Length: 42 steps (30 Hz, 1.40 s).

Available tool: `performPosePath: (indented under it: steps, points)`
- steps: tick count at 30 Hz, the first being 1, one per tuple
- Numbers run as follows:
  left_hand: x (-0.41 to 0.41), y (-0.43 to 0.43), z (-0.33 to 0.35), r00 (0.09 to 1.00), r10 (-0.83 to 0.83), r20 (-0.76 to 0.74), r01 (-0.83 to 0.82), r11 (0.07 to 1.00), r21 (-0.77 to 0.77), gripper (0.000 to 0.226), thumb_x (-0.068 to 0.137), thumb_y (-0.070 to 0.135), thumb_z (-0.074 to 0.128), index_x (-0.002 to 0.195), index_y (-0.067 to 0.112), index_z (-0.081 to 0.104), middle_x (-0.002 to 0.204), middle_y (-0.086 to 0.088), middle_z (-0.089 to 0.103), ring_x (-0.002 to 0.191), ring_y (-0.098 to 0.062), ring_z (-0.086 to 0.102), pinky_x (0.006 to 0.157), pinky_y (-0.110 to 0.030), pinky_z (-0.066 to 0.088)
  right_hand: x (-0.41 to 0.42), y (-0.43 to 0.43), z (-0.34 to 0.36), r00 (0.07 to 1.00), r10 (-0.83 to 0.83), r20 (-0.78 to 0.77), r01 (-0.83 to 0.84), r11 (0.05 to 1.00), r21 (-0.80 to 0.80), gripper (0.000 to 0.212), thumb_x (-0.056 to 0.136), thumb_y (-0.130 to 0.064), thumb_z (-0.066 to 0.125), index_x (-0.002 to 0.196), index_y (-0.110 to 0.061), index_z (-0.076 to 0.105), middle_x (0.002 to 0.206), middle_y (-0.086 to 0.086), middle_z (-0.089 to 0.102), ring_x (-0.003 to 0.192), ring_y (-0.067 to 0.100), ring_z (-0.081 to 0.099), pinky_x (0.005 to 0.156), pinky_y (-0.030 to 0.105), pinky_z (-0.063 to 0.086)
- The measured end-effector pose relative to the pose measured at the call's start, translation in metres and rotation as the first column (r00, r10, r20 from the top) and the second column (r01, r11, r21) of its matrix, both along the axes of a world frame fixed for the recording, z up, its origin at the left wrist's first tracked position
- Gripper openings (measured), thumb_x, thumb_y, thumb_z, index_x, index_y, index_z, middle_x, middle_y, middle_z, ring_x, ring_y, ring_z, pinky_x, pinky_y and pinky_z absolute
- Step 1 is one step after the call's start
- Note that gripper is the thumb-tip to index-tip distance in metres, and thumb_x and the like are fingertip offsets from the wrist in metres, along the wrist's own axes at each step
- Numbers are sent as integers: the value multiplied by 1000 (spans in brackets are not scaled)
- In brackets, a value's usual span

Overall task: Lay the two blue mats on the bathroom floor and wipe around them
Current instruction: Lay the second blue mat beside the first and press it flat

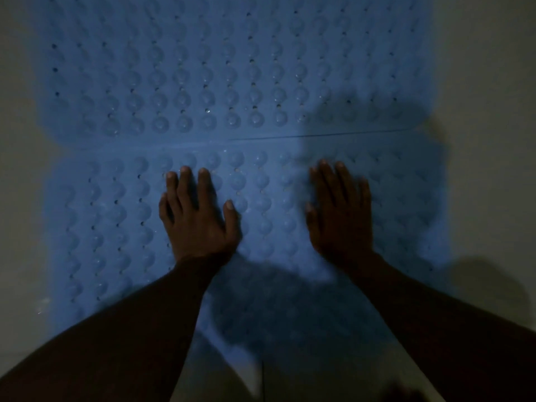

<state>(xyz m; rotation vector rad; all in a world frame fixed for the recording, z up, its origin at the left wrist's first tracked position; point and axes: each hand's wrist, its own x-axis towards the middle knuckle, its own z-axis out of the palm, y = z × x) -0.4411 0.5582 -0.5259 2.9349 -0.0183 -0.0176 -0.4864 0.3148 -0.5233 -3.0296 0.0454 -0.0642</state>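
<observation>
Both forearms reach down in dim light onto the near blue mat (261, 227).
Left hand (197, 219) and right hand (340, 219) lie flat, fingers (185, 187) spread; beyond my fingertips, the far blue mat (203, 76) adjoins, pale floor (493, 82) around.

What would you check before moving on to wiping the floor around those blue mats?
1. Both mats down: near mat and far mat lie on the floor. Ok.
2. Mats meet: edges join along a seam, seemingly overlapping slightly. Ok.
3. Near mat flat: left hand and right hand press it, palms down. Ok.
4. Far mat flat: top edge out of view. Cannot tell.
5. Cloth ready: none visible, both hands empty. Not ok.
6. Floor condition: too dim. Cannot tell.
</observation>
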Motion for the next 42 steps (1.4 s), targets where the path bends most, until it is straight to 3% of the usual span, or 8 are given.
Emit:
performPosePath:
  steps: [9,17,20,25,30,33,38,42]
  points:
    - [7,-28,10,998,-37,46,36,999,17,67,96,46,39,150,7,45,158,-24,36,150,-44,26,120,-58,21,1,-6,-3,1000,-17,-5,18,997,71,68,93,-40,51,156,-17,38,165,1,29,155,25,22,120,60,19]
    - [13,-72,5,992,-120,47,120,993,10,66,89,45,53,145,12,47,156,-19,39,150,-39,29,119,-55,23,0,-6,3,998,-59,-9,59,992,113,58,99,-40,44,154,-22,41,165,-3,31,155,21,22,121,57,19]
    - [14,-77,7,993,-115,38,116,993,-14,64,86,40,54,143,13,46,155,-18,39,150,-39,28,118,-56,24,4,-23,6,999,-15,46,7,985,172,56,98,-39,46,150,-20,47,160,1,40,151,24,32,118,54,27]
    - [13,-74,5,991,-126,39,127,992,-16,62,85,38,50,141,12,47,154,-18,39,151,-39,27,119,-56,23,27,-88,-4,985,-123,119,123,992,7,59,100,-43,44,153,-16,43,161,7,38,151,28,32,118,52,25]
    - [14,-77,3,986,-153,63,149,987,61,65,87,39,47,143,5,47,152,-24,42,147,-45,31,117,-58,26,33,-91,-6,986,-132,99,129,991,33,60,100,-47,41,151,-16,45,162,8,36,152,29,29,119,52,23]
    - [10,-103,10,984,-168,67,167,986,18,64,92,41,45,144,5,50,150,-23,45,146,-46,33,116,-58,28,35,-92,-5,988,-132,76,129,991,44,60,100,-48,40,151,-16,45,162,7,36,152,29,28,120,52,22]
    - [-12,-166,7,980,-179,-87,176,983,-49,63,98,47,48,152,16,39,164,-19,27,157,-42,7,124,-60,12,31,-91,-5,986,-140,90,135,989,60,58,101,-46,41,151,-17,45,162,6,36,152,28,28,121,52,22]
    - [-12,-163,5,980,-166,-106,162,986,-41,65,96,49,49,152,18,33,165,-17,22,157,-41,2,125,-60,9,30,-94,-3,985,-152,76,146,986,83,58,101,-43,41,152,-16,43,163,5,36,153,26,26,121,52,22]
